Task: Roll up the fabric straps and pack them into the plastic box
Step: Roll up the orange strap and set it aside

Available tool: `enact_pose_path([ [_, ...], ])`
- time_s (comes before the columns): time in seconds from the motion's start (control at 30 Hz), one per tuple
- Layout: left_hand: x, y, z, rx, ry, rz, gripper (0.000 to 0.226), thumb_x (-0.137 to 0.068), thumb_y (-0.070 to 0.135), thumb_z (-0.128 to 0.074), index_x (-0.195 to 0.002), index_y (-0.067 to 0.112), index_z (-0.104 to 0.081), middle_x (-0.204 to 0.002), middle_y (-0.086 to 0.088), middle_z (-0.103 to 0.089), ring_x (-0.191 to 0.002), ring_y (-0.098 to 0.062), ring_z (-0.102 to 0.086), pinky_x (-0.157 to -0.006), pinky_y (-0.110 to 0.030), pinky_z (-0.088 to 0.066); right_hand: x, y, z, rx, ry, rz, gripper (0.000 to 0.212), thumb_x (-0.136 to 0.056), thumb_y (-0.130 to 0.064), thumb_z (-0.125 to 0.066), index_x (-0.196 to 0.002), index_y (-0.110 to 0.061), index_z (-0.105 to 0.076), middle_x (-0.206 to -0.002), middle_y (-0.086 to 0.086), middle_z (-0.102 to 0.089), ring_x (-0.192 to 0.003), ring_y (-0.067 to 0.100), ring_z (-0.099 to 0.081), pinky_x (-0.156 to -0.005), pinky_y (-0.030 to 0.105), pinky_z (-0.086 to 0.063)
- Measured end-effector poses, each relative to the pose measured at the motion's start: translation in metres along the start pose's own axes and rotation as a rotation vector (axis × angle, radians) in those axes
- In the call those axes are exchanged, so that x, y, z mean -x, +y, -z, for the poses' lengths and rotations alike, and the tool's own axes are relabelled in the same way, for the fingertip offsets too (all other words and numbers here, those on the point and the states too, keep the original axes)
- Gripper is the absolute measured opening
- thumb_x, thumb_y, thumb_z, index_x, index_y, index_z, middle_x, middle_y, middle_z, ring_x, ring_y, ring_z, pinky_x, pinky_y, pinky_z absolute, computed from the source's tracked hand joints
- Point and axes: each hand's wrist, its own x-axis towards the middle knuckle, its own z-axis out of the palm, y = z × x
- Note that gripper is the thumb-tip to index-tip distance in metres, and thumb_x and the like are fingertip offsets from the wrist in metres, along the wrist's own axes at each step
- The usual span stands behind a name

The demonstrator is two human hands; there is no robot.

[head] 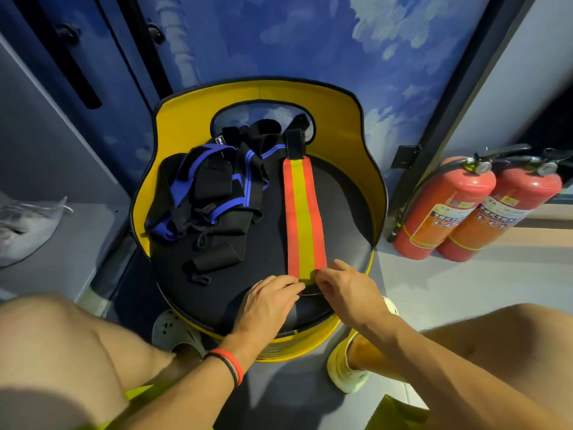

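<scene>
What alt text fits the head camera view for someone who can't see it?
A left hand and a right hand pinch the near end of an orange and yellow strap lying flat on a round black seat. A tangle of black and blue straps lies beside it on the left; two red fire extinguishers stand on the floor at right.

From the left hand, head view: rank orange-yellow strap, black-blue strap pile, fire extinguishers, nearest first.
1. orange-yellow strap, held by the left hand.
2. black-blue strap pile, ahead and left.
3. fire extinguishers, far right.
</scene>
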Motion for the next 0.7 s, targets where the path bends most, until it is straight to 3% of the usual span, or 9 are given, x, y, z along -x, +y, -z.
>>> enact_pose_path([
  [0.17,-0.002,0.000,-0.001,0.077,0.041,0.134,0.020,-0.089,0.025,-0.077,-0.109,0.027,-0.079,-0.105,0.009,-0.056,-0.094,-0.013,-0.051,-0.083,-0.031,-0.047,0.003,0.003,0.003,0.077,-0.090,0.092,0.027,-0.095,-0.036,-0.059,-0.121,-0.030,-0.066,-0.113,-0.007,-0.055,-0.095,0.018,-0.059,-0.070,0.034,-0.059],
  [0.27,-0.007,-0.003,0.001,0.143,-0.030,0.128,0.019,-0.094,0.022,-0.071,-0.112,0.022,-0.079,-0.104,0.010,-0.061,-0.095,-0.009,-0.048,-0.085,-0.028,-0.048,0.001,0.006,0.001,0.113,-0.101,0.107,0.027,-0.099,-0.035,-0.058,-0.124,-0.027,-0.066,-0.117,-0.005,-0.056,-0.103,0.017,-0.055,-0.076,0.034,-0.058],
  [0.37,-0.015,-0.005,0.008,0.283,-0.072,0.227,0.019,-0.095,0.021,-0.071,-0.112,0.023,-0.079,-0.104,0.009,-0.069,-0.097,-0.010,-0.059,-0.089,-0.025,-0.048,-0.004,0.007,-0.002,0.111,-0.094,0.105,0.025,-0.104,-0.035,-0.050,-0.121,-0.027,-0.068,-0.114,-0.004,-0.059,-0.102,0.018,-0.056,-0.078,0.035,-0.059],
  [0.47,-0.023,-0.004,0.015,0.380,-0.085,0.429,0.010,-0.089,0.026,-0.077,-0.098,0.031,-0.079,-0.095,0.012,-0.072,-0.089,-0.006,-0.065,-0.080,-0.026,-0.053,-0.004,0.008,-0.005,0.085,-0.081,0.076,0.029,-0.106,-0.033,-0.045,-0.123,-0.026,-0.067,-0.114,-0.003,-0.061,-0.101,0.018,-0.057,-0.078,0.036,-0.059],
  [0.57,-0.031,0.001,0.017,0.385,-0.092,0.565,0.002,-0.087,0.030,-0.078,-0.086,0.031,-0.078,-0.088,0.015,-0.072,-0.087,-0.009,-0.065,-0.073,-0.029,-0.052,-0.005,0.007,-0.007,0.036,-0.032,0.026,0.028,-0.107,-0.033,-0.044,-0.126,-0.029,-0.064,-0.110,-0.002,-0.063,-0.098,0.020,-0.060,-0.074,0.034,-0.059],
  [0.7,-0.048,0.006,0.021,0.339,-0.144,0.667,0.002,-0.087,0.028,-0.078,-0.086,0.028,-0.079,-0.094,0.012,-0.073,-0.091,-0.012,-0.065,-0.068,-0.024,-0.045,-0.008,0.007,-0.009,0.012,0.020,-0.035,0.022,-0.107,-0.032,-0.044,-0.115,-0.028,-0.064,-0.097,-0.004,-0.058,-0.082,0.019,-0.058,-0.063,0.034,-0.057],
])
